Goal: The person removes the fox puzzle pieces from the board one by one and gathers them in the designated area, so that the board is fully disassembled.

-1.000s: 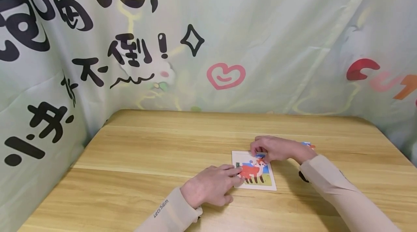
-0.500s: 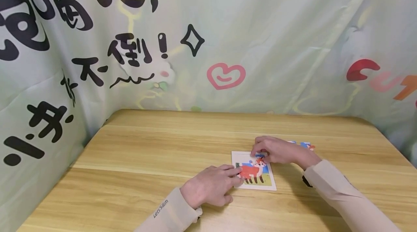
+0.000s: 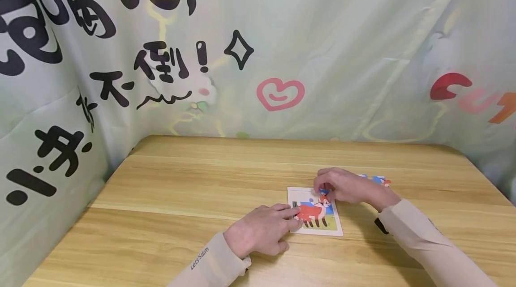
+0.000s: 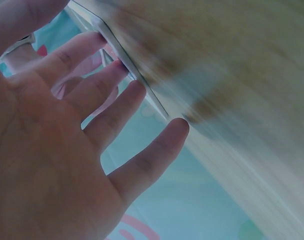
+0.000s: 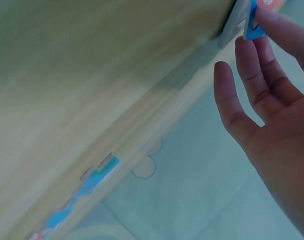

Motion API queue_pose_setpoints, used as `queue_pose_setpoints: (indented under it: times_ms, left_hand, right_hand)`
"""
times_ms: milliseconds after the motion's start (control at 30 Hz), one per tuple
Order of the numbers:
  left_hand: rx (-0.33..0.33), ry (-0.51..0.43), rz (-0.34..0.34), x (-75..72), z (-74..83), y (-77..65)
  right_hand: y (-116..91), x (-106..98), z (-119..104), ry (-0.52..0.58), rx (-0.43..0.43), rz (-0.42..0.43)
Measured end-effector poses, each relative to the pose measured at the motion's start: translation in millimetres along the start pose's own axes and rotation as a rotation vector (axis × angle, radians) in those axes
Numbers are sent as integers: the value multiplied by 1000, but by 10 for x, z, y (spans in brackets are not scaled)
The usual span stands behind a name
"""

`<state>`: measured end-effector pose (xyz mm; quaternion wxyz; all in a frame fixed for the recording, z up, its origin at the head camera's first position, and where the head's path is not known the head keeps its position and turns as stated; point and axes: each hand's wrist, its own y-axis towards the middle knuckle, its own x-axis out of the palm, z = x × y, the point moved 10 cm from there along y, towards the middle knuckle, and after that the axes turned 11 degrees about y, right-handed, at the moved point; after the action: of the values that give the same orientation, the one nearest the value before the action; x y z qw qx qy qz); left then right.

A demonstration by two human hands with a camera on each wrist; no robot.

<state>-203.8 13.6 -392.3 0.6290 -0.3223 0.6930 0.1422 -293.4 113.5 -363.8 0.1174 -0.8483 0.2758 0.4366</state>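
A white-framed jigsaw puzzle [image 3: 316,233] lies flat on the table right of centre in the head view, showing a red-and-white animal with dark legs. My left hand [image 3: 264,229] rests at its left side, fingers spread and reaching over the frame edge. In the left wrist view, fingertips [image 4: 137,88] lie right at the board's edge. At the upper right part of the puzzle, my right hand [image 3: 342,184] pinches a blue puzzle piece [image 5: 254,30] with some orange on it. The right wrist view shows that piece between thumb and fingers, tilted up beside the board. Its lower edge is partly hidden.
Several loose puzzle pieces [image 3: 379,179], blue and orange, lie on the table [image 3: 193,179] behind the right wrist. A printed fabric curtain [image 3: 342,54] hangs behind the table and along its left side.
My right hand has shifted slightly right, and its forearm has swung right, showing more of the loose pieces behind it. The left hand and the board stay in place.
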Motion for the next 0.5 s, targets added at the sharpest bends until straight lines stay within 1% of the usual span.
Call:
queue_pose_setpoints:
  times_ms: [167, 400, 500]
  left_hand:
    - [-5, -11, 1, -8, 2, -1]
    - [-5, -15, 0, -4, 0, 3]
    - [-3, -12, -6, 1, -3, 5]
  right_hand:
    - [-15, -55, -36, 69, -38, 40]
    - [-62, -151, 23, 247, -6, 55]
    - [-99, -210, 75, 296, 3, 68]
